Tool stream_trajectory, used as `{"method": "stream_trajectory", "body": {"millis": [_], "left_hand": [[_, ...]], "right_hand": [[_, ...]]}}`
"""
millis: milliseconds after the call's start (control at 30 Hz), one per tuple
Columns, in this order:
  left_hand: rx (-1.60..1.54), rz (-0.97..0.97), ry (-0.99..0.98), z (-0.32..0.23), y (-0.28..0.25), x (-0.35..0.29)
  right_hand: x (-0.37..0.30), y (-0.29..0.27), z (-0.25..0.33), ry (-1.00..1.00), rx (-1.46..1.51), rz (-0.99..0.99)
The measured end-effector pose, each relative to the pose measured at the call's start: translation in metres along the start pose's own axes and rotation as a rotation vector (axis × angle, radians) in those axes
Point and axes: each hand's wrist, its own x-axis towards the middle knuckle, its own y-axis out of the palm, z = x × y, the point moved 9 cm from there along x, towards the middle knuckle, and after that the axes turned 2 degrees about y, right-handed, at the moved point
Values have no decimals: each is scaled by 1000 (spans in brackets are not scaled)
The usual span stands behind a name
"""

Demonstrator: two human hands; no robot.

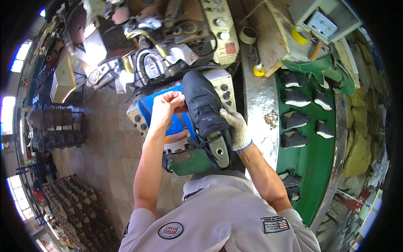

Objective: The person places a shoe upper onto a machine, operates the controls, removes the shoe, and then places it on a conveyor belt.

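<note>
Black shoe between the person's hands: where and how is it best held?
Probably around the ankle end of the black shoe, from the right: a hard-looking insert fills the opening and should back its sides, while loose laces trail on the left.

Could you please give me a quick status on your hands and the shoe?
Gloved right hand gripping the black shoe, toe pointing away. Bare left hand at its left side, fingers bunched; contact unclear. Machine close beyond the toe.
</note>
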Motion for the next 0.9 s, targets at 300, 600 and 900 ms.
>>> {"method": "stream_trajectory", "body": {"millis": [300,600,900], "left_hand": [[-179,-445,207,-32,-122,14],[-345,-480,299,-51,-145,24],[-661,-213,-30,14,-104,23]], "right_hand": [[97,94,-30,-38,51,57],[148,135,-46,-155,137,-10],[160,120,-53,-217,-190,-149]]}}
